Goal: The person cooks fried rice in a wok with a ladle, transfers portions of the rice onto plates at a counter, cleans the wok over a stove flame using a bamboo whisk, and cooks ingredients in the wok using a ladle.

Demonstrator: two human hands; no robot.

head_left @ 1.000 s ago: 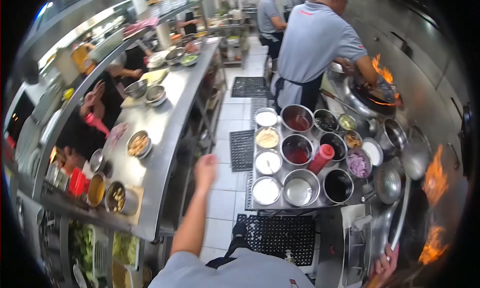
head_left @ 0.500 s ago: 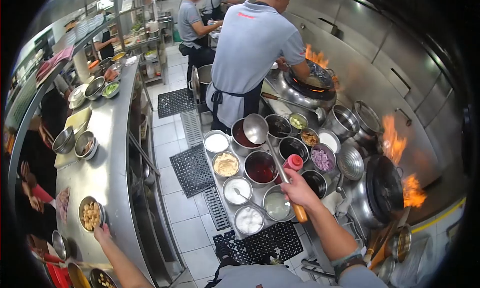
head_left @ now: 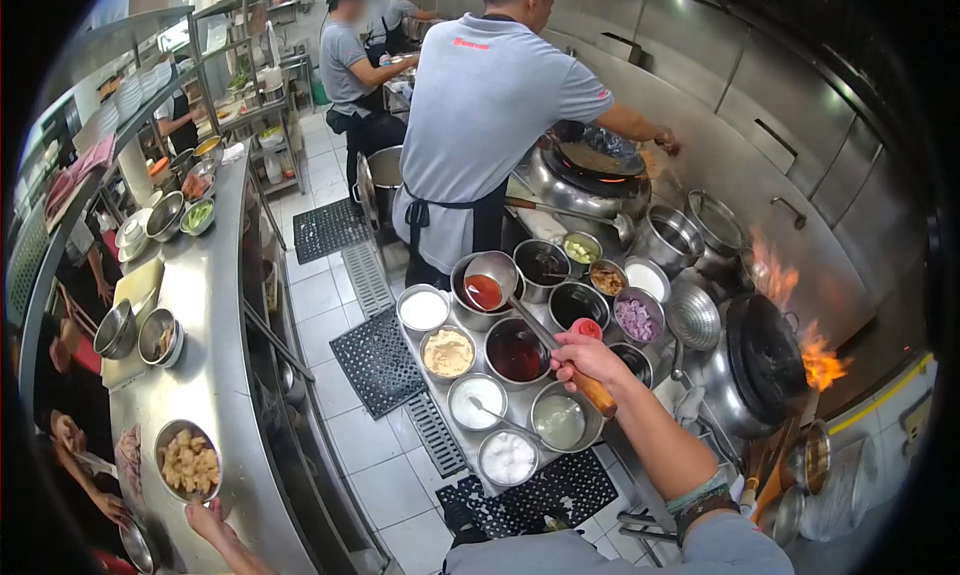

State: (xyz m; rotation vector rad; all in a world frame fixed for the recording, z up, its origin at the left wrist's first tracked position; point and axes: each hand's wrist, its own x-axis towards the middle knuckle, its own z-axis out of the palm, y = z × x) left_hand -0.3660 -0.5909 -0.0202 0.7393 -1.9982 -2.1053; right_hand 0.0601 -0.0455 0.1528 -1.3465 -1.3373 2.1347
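My right hand [head_left: 590, 363] grips the wooden-ended handle of a long metal ladle [head_left: 531, 321]. The ladle's bowl holds red-orange sauce and sits over a pot of dark red sauce [head_left: 462, 302]. Beside it stands another pot of red liquid [head_left: 516, 351]. A squeeze bottle with a red top [head_left: 587, 328] is just behind my right hand. At lower left, my left hand [head_left: 207, 521] holds the near rim of a metal bowl of golden fried pieces [head_left: 188, 462] by the steel counter; its fingers are partly hidden beneath the bowl.
Tubs of white powder [head_left: 508, 457], yellowish paste [head_left: 448, 353] and chopped purple onion [head_left: 639, 315] crowd the seasoning table. Flames rise behind a wok [head_left: 768, 360] at right. A co-worker [head_left: 490, 125] stands ahead at another wok. Black mats [head_left: 378, 360] lie on the tiled floor.
The ladle has dipped toward the back pot and now carries red sauce. My left hand and the bowl have shifted slightly lower. The co-worker's arm has stretched out to the right.
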